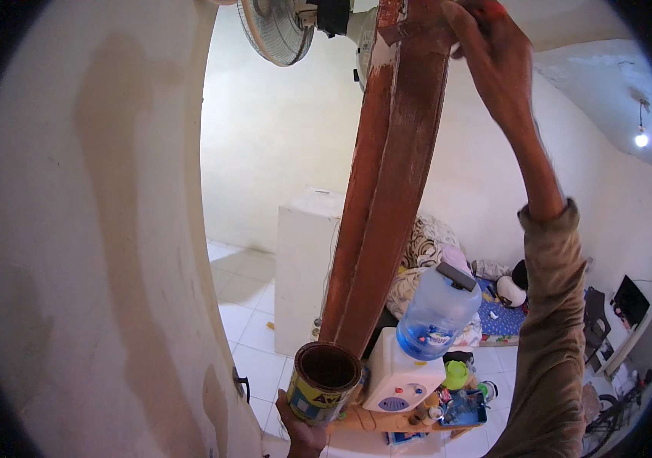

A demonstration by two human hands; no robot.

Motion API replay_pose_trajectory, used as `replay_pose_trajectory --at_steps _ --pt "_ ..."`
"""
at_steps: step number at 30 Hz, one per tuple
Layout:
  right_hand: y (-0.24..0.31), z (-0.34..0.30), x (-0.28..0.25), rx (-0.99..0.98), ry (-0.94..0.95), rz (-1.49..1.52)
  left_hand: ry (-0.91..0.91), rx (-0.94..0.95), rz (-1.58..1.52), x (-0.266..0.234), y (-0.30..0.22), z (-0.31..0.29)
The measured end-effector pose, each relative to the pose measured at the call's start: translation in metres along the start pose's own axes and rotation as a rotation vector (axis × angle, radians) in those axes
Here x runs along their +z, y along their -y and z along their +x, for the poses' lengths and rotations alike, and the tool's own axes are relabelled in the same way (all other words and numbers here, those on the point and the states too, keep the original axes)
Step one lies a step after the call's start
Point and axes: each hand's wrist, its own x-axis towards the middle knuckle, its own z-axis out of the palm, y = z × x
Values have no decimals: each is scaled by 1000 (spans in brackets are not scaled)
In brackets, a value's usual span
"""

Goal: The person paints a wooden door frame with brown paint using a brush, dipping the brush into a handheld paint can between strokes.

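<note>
My left hand (304,435) is wrapped round a paint can (312,398) with a yellow and blue label, held upright at the lower middle. Dark brown paint coats the can's rim and inside. A long wooden beam (396,191), painted reddish brown, runs from just above the can to the top edge. High up at its right side, my right hand (497,49) is closed on a paintbrush (416,32), whose bristles lie against the beam. Near the brush, a pale patch (384,55) shows on the beam's left strip. My fingers partly hide the brush handle.
A white wall (97,229) stands close on the left. A fan (276,27) hangs beside the beam's top. Below are a white cabinet (303,267), a water dispenser (402,378) with a blue bottle (439,309), and a low wooden table (371,420) with several small items.
</note>
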Motion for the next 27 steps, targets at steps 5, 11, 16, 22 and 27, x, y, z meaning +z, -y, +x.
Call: replay_pose_trajectory --at_steps 5,11,16,22,27 --pt "-12 35 24 -216 159 -297 36 12 -22 -3 -7 -1" --pt "-40 66 32 -423 -3 -323 -10 31 -5 -5 -3 3" --pt "-45 28 33 -437 212 -465 -22 23 33 -4 -8 1" --pt "-24 -40 24 -483 453 -332 -56 12 -27 -2 -9 -1" --pt "-39 37 21 -212 340 -470 -10 32 -17 -11 -4 4"
